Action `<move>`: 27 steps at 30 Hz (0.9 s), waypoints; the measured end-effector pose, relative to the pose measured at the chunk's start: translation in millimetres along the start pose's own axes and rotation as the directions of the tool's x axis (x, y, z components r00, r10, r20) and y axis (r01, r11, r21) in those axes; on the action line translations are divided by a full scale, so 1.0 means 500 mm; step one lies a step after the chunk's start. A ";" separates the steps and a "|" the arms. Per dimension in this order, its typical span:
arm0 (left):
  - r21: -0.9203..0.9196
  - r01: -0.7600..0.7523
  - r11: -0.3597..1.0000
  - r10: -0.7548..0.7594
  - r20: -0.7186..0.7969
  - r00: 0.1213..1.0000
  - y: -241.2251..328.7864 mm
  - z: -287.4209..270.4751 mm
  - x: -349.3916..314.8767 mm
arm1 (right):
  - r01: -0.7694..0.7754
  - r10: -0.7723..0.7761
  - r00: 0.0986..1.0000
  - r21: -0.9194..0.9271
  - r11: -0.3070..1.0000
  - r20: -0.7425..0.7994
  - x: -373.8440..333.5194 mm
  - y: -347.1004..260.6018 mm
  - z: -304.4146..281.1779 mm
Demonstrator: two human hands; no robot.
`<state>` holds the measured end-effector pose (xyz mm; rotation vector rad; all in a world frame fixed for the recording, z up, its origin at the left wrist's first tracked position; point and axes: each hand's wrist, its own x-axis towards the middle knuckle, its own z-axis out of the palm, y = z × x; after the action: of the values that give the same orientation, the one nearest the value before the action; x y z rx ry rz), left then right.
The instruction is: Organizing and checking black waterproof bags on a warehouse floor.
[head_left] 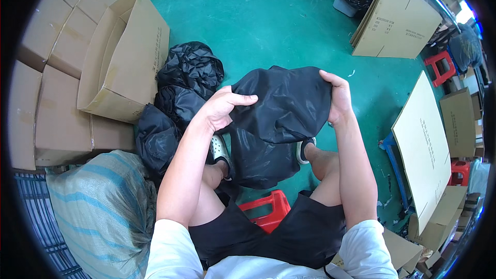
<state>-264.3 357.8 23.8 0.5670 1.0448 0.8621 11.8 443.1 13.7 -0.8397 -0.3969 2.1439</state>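
Observation:
A piece of shiny black fabric point(289, 106) is stretched between my two hands, above the floor and in front of my knees. My left hand point(221, 107) grips its left edge, thumb lying on top and the other fingers mostly hidden. The right edge is held by my right hand point(339, 98), its thumb at the upper corner. Below it, another heap of black fabric point(262, 163) lies between my feet. Several dark, crumpled bundles point(191, 70) are piled to the left of my left hand.
An open carton point(139, 46) stands at the left by stacked boxes point(64, 113). Near my left arm sits a striped woven sack point(101, 206). A red stool point(274, 209) is between my legs. To the right, a cardboard sheet point(426, 144) rests on a blue frame point(395, 170); flattened cartons point(395, 20) stand farther back.

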 end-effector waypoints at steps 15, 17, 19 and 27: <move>-0.637 -0.049 0.770 0.058 -0.006 0.998 0.019 -0.070 0.112 | 0.061 -0.060 0.988 -0.001 0.998 -0.142 0.072 0.015 -0.005; -0.624 -0.132 0.770 0.098 -0.088 0.991 0.028 -0.053 0.114 | 0.175 -0.181 0.982 0.090 0.980 0.061 0.068 0.009 0.019; -0.380 -0.552 0.742 0.452 -0.325 0.831 0.047 -0.016 0.095 | 0.282 -0.302 0.935 0.125 0.951 0.187 0.051 0.011 0.046; -0.206 -0.393 0.896 0.271 -0.446 0.853 -0.027 -0.100 0.101 | 0.070 -0.138 0.971 -0.318 0.946 -0.197 0.098 0.085 -0.003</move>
<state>-293.3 392.9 -32.5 0.3254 1.1813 1.4685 -34.1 453.4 -30.9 -1.1892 -0.6595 1.8937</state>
